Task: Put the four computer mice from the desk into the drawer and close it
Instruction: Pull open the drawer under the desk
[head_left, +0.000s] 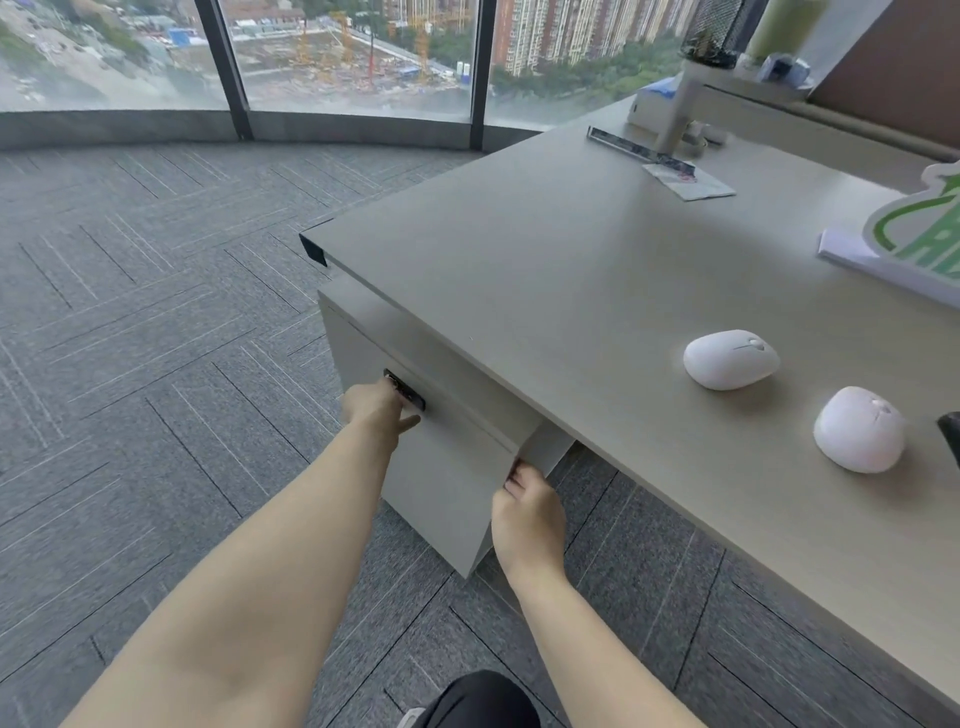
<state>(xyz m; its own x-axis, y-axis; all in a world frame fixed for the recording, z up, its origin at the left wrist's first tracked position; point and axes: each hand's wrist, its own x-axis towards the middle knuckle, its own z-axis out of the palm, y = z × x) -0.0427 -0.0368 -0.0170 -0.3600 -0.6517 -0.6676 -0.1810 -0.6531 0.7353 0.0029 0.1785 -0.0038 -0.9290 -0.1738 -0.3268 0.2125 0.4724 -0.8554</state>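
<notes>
At the right edge of the view a dark object (951, 434) is cut off by the frame, so what it is cannot be told. Only two white mice show on the surface (545, 270): the far mouse (731, 359) and the near mouse (860, 429), lying near each other toward the right. Other mice, if any, lie outside the view. A green-and-white sign (919, 228) on a white pad is also cut off at the right edge.

The drawer (441, 467) sits in a cabinet under the left end of the surface. Its inside is hidden, so its contents cannot be seen, and whether the front stands slightly out from the cabinet is hard to judge. The left hand (376, 408) has its fingers tucked into the dark recessed handle (405, 389) near the top of the drawer front; the fingertips are hidden inside the recess, thumb lying below against the panel. The right hand (527, 512) curls its fingers around the right edge of the drawer front, a closed grip on that edge, with fingertips hidden behind it.

Far on the surface stand a white shelf leg (675, 111), a mesh pen holder (719, 31) blurred at the top, and a flat paper (688, 182).
</notes>
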